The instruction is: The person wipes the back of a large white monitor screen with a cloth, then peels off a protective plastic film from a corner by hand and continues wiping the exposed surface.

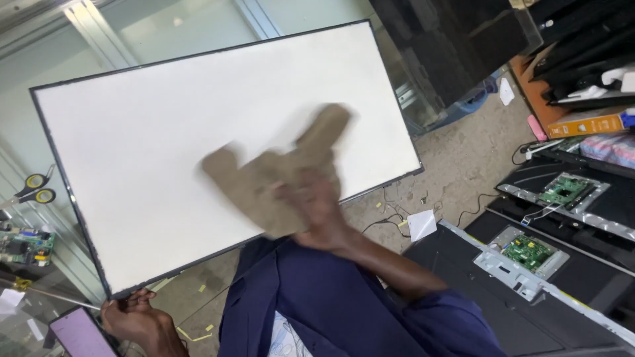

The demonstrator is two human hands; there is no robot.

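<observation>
The white panel (198, 145), a large flat sheet with a thin dark frame, stands tilted in front of the person, propped up at its lower left corner and leaning away over the floor. The right hand (317, 211) is clenched on a tan cloth (278, 178) and presses it flat against the lower middle of the panel; both hand and cloth are blurred, so the wiping looks to be under way. How much of the surface is already gone over cannot be told: the sheet shows even white all round the cloth, with no clear line between wiped and unwiped. The right forearm reaches up from a dark blue sleeve, wrist bent toward the sheet. The left hand (135, 320), low and to the left of the right one, grasps the panel's bottom corner, fingers curled round the frame. Just beside that hand lies a phone (79, 334) with a pinkish screen. Farther left are yellow-handled scissors (33, 188). Well to the right of the right hand, green circuit boards (529, 251) sit in opened dark television backs on the floor.
</observation>
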